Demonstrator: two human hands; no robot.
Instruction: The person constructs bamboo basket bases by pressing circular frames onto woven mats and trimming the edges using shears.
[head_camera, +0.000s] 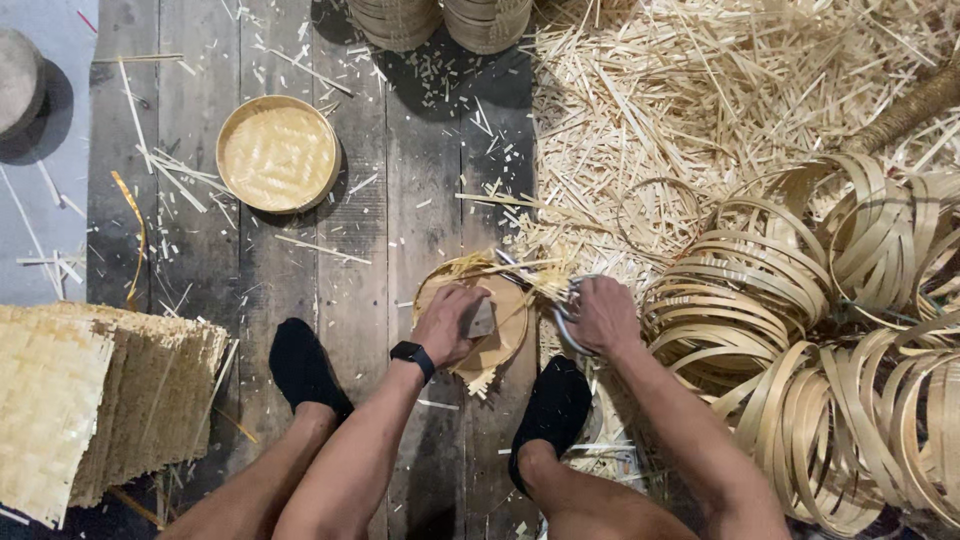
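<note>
So we had the round woven bamboo tray (497, 335) flat on the plank floor (350, 290) between our feet, a bit right of the middle, with loose strip ends sticking out past its rim on the far side and the near side. Our left hand (447, 322) was pressed down on it, fingers curled around a small grey block (481, 320), so mostly closed but not a hard fist. Our right hand (603, 315) was just beside the tray's right edge, wrapped tight around the handles of a pair of shears (560, 300); we couldn't tell how far the blades were open, the hand hid most of them.

Our take on doing this bit well: keep the left hand's weight planted so the tray doesn't spin, and feed the blades close along the rim so the stray ends come off flush. Small bites probably beat one big chop, since thin strips split easily.

Around us: a finished round tray (278, 154) sat far left, a stack of flat woven mats (90, 400) near left, a heap of bamboo offcuts (700, 100) far right, and coils of bamboo hoops (830, 330) piled on the right, touching nothing we held
</note>
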